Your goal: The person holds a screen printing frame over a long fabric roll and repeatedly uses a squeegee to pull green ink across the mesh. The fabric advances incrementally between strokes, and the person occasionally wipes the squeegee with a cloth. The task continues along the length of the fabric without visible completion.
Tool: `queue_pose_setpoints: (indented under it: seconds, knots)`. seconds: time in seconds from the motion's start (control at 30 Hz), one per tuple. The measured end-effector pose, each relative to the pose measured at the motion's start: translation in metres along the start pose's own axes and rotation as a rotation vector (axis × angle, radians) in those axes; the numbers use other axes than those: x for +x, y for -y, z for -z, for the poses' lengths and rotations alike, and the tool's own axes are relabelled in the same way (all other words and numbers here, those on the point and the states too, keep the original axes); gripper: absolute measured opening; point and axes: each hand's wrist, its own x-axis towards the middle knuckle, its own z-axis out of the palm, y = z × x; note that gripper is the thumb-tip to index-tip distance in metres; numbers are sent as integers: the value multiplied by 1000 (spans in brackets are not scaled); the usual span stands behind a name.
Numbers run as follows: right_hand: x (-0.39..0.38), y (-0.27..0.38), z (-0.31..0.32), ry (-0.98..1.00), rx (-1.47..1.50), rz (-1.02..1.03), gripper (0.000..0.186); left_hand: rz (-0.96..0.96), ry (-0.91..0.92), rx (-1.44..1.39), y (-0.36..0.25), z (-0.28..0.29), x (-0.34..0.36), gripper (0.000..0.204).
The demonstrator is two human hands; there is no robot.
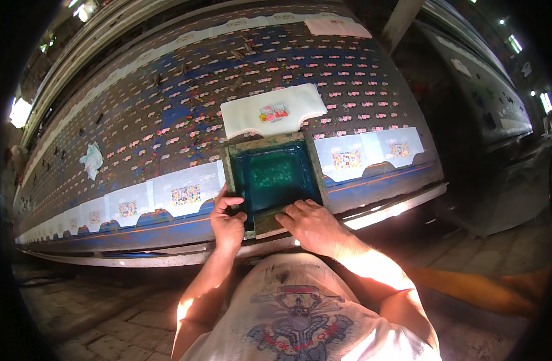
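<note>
In front of me a screen-printing frame (317, 171) lies at the table's near edge, with dark green mesh inside its worn rim. My left hand (227, 218) grips the frame's left side near the front corner, thumb and fingers bent around it. My right hand (309, 221) is wrapped over a flat squeegee (267, 224), which rests at the near end inside the frame. Just beyond the frame lies a stack of white fabric pieces (273, 112) with a coloured print on top.
The long printing table (186, 114) carries rows of small print marks. Printed white pieces (131, 201) line its near edge, also to the frame's right (372, 155). A crumpled pale cloth (92, 160) lies at left, another fabric stack (337, 27) at the far side. A post (402, 24) stands beyond.
</note>
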Motion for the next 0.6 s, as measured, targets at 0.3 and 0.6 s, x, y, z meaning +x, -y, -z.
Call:
queue_pose_setpoints:
  seconds: [0.3,0.6]
  knots:
    - [71,-57,41,247,207,-100,37,-65,-3,24,7,-5,2,35]
    - [131,-94,30,39,127,-229,45,-164,3,157,8,-4,1,34]
